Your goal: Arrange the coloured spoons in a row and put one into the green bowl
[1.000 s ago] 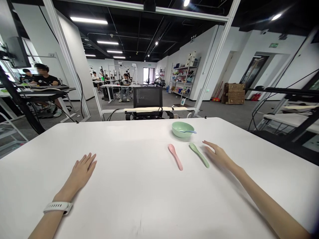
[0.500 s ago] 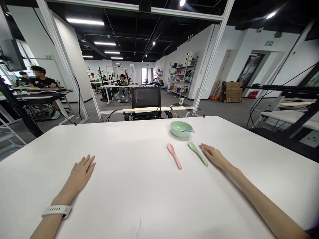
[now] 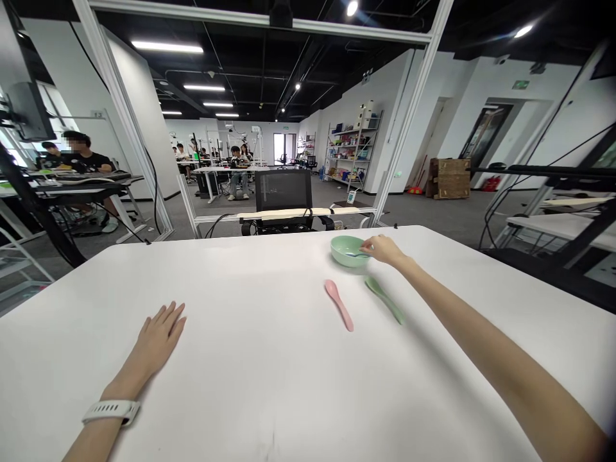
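Observation:
My left hand (image 3: 156, 337) lies flat on the white table (image 3: 250, 359) with its fingers stretched out, holding nothing; a white watch sits on that wrist. My right hand (image 3: 382, 249) reaches to the right rim of a pale green bowl (image 3: 347, 250) and its fingers pinch the handle of a blue spoon (image 3: 359, 255) that rests in the bowl. In front of the bowl a pink spoon (image 3: 339, 304) and a green spoon (image 3: 384, 299) lie side by side on the table.
A black mesh chair (image 3: 283, 192) stands behind the table's far edge, inside a white metal frame (image 3: 125, 115). Other people sit at desks at the far left and in the back of the room. Shelves and a wooden crate stand at the right.
My right hand has left the table beside the green spoon and moved forward to the bowl, closing on the blue spoon's handle. My left hand has stayed put.

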Motion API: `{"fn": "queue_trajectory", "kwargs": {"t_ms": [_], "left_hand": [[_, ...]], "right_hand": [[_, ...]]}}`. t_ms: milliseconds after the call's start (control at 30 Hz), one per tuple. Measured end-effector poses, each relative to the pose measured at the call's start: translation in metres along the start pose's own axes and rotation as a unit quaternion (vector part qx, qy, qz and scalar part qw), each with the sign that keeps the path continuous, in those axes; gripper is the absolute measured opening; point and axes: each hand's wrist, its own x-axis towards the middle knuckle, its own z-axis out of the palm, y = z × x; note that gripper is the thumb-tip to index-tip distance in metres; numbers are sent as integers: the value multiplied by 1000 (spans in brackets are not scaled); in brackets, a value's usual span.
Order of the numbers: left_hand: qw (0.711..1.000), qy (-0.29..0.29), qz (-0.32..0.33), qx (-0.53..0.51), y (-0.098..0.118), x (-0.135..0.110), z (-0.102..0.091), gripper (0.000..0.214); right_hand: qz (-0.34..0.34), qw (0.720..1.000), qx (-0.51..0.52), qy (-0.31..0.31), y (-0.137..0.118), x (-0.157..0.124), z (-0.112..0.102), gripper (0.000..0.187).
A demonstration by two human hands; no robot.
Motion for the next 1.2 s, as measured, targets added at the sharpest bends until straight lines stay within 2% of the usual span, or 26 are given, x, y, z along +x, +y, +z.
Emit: {"fn": "queue_trajectory", "kwargs": {"t_ms": [67,200,400,567,633,733,867,967,1067,1200], "left_hand": [[1000,0,0,-3,0,0,1,75],[1000,-1,0,-5,0,-1,1,76],[1000,-5,-4,-2,1,-2,1,75],[1000,1,-1,-2,1,-2,0,73],[1000,0,2,-4,2,-2,-1,74],[1000,-7,0,-7,4,-3,-5,75],[1000,-27,-5,-12,8,-3,-9,79],[1000,-24,-2,-17,7,-3,-9,79],[1000,-7,2,-19,5,-2,-7,77],[1000,1,2,-20,2,-1,-3,77]], "right_hand": [[18,999,-5,-27,-6,8,0,27],[37,998,8,-43,-11,17,5,16],[37,998,53,5,-4,8,-1,26],[54,984,124,120,30,-25,-3,38],[72,973,151,161,49,-43,4,41],[105,964,162,181,75,-72,21,41],[155,961,161,162,100,-110,45,40],[214,955,155,132,109,-131,56,38],[256,949,154,102,111,-144,62,37],[269,948,148,79,110,-149,66,35]]}}
